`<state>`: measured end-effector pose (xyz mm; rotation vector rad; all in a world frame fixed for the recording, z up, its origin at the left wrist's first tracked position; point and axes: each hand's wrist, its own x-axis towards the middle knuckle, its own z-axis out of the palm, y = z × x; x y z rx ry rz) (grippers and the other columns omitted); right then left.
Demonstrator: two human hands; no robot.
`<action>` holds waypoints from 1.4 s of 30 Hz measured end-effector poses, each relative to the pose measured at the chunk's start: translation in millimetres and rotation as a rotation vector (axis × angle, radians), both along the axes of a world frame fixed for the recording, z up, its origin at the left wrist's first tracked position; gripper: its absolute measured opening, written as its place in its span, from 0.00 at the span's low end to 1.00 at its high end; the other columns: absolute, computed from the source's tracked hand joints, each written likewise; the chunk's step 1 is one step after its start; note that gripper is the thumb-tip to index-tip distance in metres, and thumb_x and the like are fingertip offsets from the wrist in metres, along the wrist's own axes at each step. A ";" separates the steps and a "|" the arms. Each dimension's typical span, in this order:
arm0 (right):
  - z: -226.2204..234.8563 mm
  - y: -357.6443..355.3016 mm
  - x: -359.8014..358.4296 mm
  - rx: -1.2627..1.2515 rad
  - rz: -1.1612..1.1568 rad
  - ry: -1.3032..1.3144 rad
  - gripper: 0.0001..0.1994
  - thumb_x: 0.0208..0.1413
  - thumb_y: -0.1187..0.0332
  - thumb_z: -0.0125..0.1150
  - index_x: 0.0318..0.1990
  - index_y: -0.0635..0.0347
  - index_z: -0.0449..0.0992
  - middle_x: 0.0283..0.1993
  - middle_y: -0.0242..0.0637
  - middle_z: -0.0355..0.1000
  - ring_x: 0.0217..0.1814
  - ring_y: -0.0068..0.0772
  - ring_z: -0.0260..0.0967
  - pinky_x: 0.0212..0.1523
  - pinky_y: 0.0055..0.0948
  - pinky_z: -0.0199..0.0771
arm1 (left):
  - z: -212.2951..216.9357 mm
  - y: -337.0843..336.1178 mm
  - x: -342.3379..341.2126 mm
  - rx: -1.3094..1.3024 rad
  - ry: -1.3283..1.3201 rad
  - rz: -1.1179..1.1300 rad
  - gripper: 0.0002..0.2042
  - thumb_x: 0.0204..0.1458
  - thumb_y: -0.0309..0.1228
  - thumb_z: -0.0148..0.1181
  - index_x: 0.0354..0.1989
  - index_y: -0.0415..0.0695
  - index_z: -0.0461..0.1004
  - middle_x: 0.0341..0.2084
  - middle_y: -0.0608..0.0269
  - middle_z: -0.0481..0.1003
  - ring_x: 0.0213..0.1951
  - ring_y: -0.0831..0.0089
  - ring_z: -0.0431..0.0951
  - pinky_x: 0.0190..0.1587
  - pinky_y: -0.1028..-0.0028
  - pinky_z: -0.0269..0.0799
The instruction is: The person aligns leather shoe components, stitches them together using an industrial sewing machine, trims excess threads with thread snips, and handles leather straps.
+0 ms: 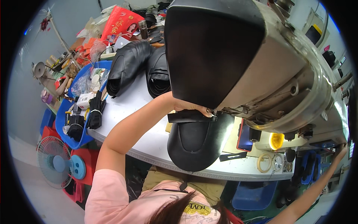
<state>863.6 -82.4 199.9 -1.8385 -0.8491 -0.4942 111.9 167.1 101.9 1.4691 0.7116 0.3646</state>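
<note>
A large sewing machine (283,74) with a black front cover fills the upper right. Under its head lies a black leather shoe upper (194,149), its rounded end toward me. A narrow black leather strip (186,117) crosses its far part. My left hand (192,107) is closed on the strip, thumb close to the needle area; the machine's cover hides part of the fingers. My right hand (341,150) reaches to the machine's right end, by the picture's rim. Its fingers are too small and too near the rim to make out.
Rolled black leather pieces (128,65) lie at the back left of the white table (123,108). Beside them stands a blue tray (80,138) of bundled parts. A fan (56,162) is at the left. Right of the upper are a phone (244,136) and a tape roll (264,163).
</note>
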 end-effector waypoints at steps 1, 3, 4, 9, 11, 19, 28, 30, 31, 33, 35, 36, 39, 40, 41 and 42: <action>4.2 0.8 1.7 -0.017 -0.018 -0.002 0.25 0.53 0.49 0.46 0.42 0.66 0.69 0.30 0.37 0.69 0.27 0.26 0.64 0.26 0.25 0.63 | 1.1 1.0 -1.1 -0.003 0.011 -0.022 0.18 0.36 0.20 0.63 0.40 0.39 0.71 0.34 0.58 0.73 0.38 0.72 0.72 0.44 0.77 0.67; 12.7 -2.1 3.7 -0.053 -0.063 -0.009 0.24 0.52 0.51 0.47 0.43 0.67 0.69 0.31 0.38 0.69 0.27 0.25 0.64 0.27 0.25 0.65 | -3.1 4.2 -3.1 -0.036 -0.030 -0.031 0.18 0.35 0.19 0.63 0.40 0.39 0.71 0.34 0.58 0.73 0.38 0.72 0.72 0.43 0.76 0.68; 15.9 -2.3 1.9 -0.072 -0.085 -0.012 0.23 0.52 0.52 0.48 0.43 0.67 0.68 0.32 0.38 0.69 0.27 0.25 0.64 0.27 0.25 0.65 | -5.1 5.4 -3.1 -0.070 -0.070 -0.039 0.18 0.34 0.19 0.63 0.39 0.39 0.72 0.33 0.59 0.73 0.37 0.72 0.72 0.43 0.76 0.68; -23.5 16.2 -79.1 0.196 -0.068 -0.055 0.23 0.52 0.52 0.50 0.43 0.66 0.70 0.34 0.36 0.69 0.29 0.24 0.64 0.28 0.26 0.66 | -2.0 7.6 -2.9 -0.068 -0.068 0.010 0.18 0.35 0.19 0.63 0.40 0.38 0.71 0.34 0.59 0.73 0.36 0.73 0.72 0.42 0.76 0.68; -26.9 25.8 -171.9 0.317 -0.136 -0.118 0.26 0.54 0.48 0.46 0.42 0.68 0.71 0.30 0.36 0.69 0.25 0.23 0.63 0.21 0.20 0.63 | 0.6 11.9 -3.1 -0.063 -0.069 0.055 0.18 0.35 0.18 0.62 0.40 0.38 0.71 0.34 0.59 0.73 0.36 0.74 0.72 0.42 0.77 0.68; -95.2 18.9 -342.7 0.337 0.078 -0.170 0.11 0.58 0.67 0.45 0.30 0.65 0.71 0.24 0.37 0.70 0.18 0.18 0.59 0.20 0.20 0.60 | 6.8 -4.0 -7.2 -0.075 -0.114 0.335 0.19 0.37 0.18 0.61 0.41 0.37 0.70 0.35 0.60 0.72 0.35 0.75 0.72 0.41 0.77 0.68; -173.6 75.9 -545.0 -0.523 1.368 0.587 0.09 0.52 0.75 0.46 0.41 0.65 0.66 0.31 0.35 0.64 0.32 0.23 0.63 0.37 0.21 0.64 | -48.1 -101.2 -61.6 -0.009 -0.295 0.198 0.17 0.40 0.20 0.59 0.42 0.39 0.69 0.36 0.64 0.71 0.39 0.77 0.70 0.42 0.76 0.66; -161.1 73.1 -578.8 -0.549 1.546 0.776 0.07 0.51 0.74 0.49 0.38 0.65 0.66 0.31 0.36 0.65 0.34 0.25 0.63 0.37 0.23 0.64 | -53.0 -120.2 -69.4 0.102 -0.381 0.202 0.14 0.39 0.22 0.61 0.38 0.40 0.70 0.34 0.63 0.70 0.40 0.72 0.68 0.46 0.71 0.63; -157.1 74.5 -588.4 -0.548 1.641 0.839 0.07 0.50 0.73 0.52 0.35 0.65 0.66 0.30 0.37 0.65 0.34 0.26 0.64 0.36 0.24 0.64 | -58.0 -124.0 -73.4 0.172 -0.409 0.184 0.12 0.38 0.25 0.62 0.34 0.41 0.71 0.32 0.62 0.70 0.42 0.66 0.68 0.50 0.66 0.60; -155.2 79.5 -595.5 -0.591 1.685 0.699 0.07 0.49 0.72 0.55 0.32 0.65 0.66 0.30 0.38 0.64 0.33 0.28 0.64 0.35 0.25 0.64 | -59.3 -121.5 -73.9 0.305 -0.531 0.132 0.12 0.37 0.28 0.64 0.33 0.48 0.72 0.28 0.64 0.69 0.42 0.63 0.67 0.54 0.58 0.53; -151.4 81.0 -601.3 -0.554 1.720 0.538 0.08 0.47 0.72 0.57 0.32 0.66 0.67 0.30 0.39 0.64 0.33 0.31 0.64 0.34 0.25 0.64 | -57.2 -122.4 -76.9 0.398 -0.537 0.125 0.13 0.37 0.29 0.64 0.34 0.52 0.72 0.28 0.66 0.70 0.42 0.64 0.67 0.56 0.55 0.48; -149.3 79.7 -606.0 -0.512 1.711 0.622 0.08 0.45 0.73 0.59 0.29 0.66 0.68 0.29 0.39 0.64 0.31 0.34 0.64 0.32 0.25 0.64 | -56.7 -122.7 -76.2 0.374 -0.541 0.127 0.15 0.38 0.29 0.64 0.37 0.52 0.71 0.27 0.66 0.70 0.42 0.64 0.67 0.58 0.55 0.45; -140.2 80.5 -612.4 -0.499 1.728 0.483 0.07 0.44 0.74 0.60 0.27 0.66 0.68 0.27 0.38 0.63 0.30 0.33 0.64 0.31 0.25 0.64 | -50.3 -123.7 -75.0 0.425 -0.499 0.076 0.18 0.38 0.29 0.64 0.40 0.54 0.70 0.27 0.66 0.70 0.42 0.64 0.67 0.58 0.54 0.44; -137.8 79.8 -611.8 -0.498 1.728 0.484 0.07 0.44 0.74 0.60 0.27 0.66 0.68 0.27 0.38 0.63 0.30 0.33 0.64 0.31 0.25 0.64 | -52.1 -124.6 -75.5 0.424 -0.497 0.075 0.18 0.38 0.29 0.64 0.40 0.54 0.70 0.27 0.66 0.70 0.42 0.64 0.67 0.58 0.54 0.44; -135.8 79.4 -609.2 -0.493 1.690 0.462 0.07 0.43 0.74 0.61 0.26 0.66 0.68 0.27 0.37 0.63 0.29 0.33 0.64 0.31 0.25 0.64 | -55.4 -125.4 -76.3 0.417 -0.506 0.090 0.17 0.38 0.29 0.64 0.39 0.54 0.70 0.27 0.65 0.70 0.42 0.64 0.67 0.58 0.54 0.44; -135.2 79.2 -605.3 -0.488 1.653 0.440 0.07 0.42 0.74 0.61 0.25 0.67 0.68 0.26 0.37 0.63 0.28 0.32 0.64 0.30 0.26 0.64 | -57.7 -126.1 -77.5 0.410 -0.515 0.106 0.16 0.38 0.28 0.63 0.38 0.54 0.71 0.27 0.64 0.69 0.43 0.64 0.67 0.58 0.54 0.45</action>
